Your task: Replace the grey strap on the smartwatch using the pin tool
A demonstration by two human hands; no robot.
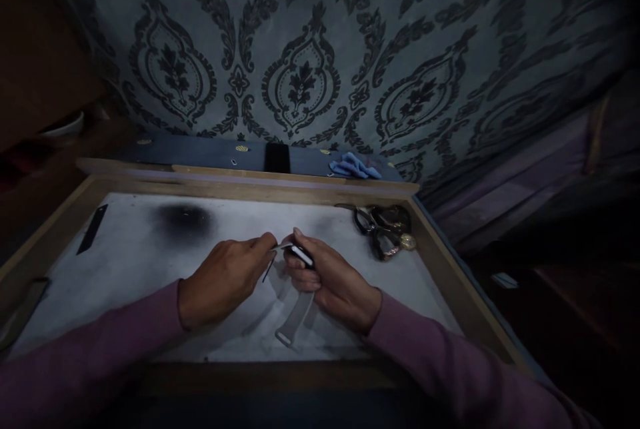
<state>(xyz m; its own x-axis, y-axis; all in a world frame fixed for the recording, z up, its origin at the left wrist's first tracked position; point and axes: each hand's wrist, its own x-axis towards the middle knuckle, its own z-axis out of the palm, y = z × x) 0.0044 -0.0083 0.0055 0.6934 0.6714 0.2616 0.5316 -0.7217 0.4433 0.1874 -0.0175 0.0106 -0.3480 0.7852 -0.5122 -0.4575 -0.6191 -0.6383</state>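
My right hand [333, 276] is closed around a wristwatch with a dark case [303, 256] and a pale grey strap. One part of the strap [294, 324] hangs below the hand, its buckle end over the white surface. My left hand [233, 276] is pinched close to the watch, at the strap's upper part [284, 245]. Below its fingertips a thin dark stick-like piece [269, 270] points down; its upper end is hidden by the fingers. Whether the left fingers also grip the strap is unclear in the dim light.
Several wristwatches [387, 229] lie bunched in the tray's far right corner. Raised wooden edges [440, 262] frame the white surface [150, 262]. A dark flat strip [93, 229] lies at the left. Behind are a black phone-like object [277, 158] and a blue cloth [355, 166].
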